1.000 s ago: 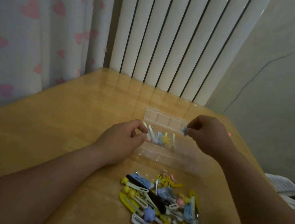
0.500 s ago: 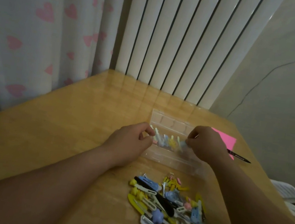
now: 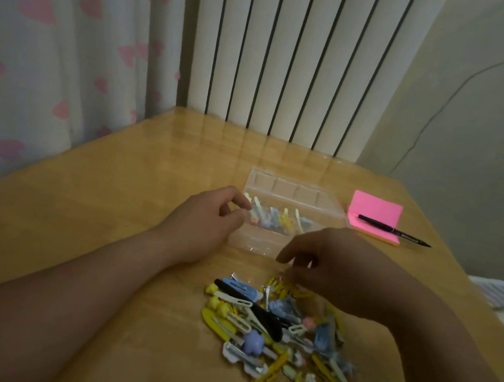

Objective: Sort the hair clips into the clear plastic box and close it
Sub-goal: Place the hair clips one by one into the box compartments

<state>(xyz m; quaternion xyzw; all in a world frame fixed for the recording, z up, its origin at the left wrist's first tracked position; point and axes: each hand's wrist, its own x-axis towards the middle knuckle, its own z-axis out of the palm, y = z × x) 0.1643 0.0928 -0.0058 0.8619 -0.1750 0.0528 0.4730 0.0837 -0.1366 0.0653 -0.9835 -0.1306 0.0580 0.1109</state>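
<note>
Hands apart: the left hand (image 3: 203, 226) curls at the left end of the clear plastic box (image 3: 256, 243), thumb and forefinger pinching its wall. The right hand (image 3: 334, 267) hovers just over the far edge of the loose hair clips (image 3: 269, 332) heaped on the table (image 3: 81, 199), fingers slack and spread, tips blurred, nothing visibly held. Beyond the heap sits the box, its lid (image 3: 290, 188) tipped open at the back; a row of pastel clips (image 3: 275, 220) stands inside. To its right lies a pink notepad (image 3: 374, 208) with a black pen (image 3: 393, 232) across it.
</note>
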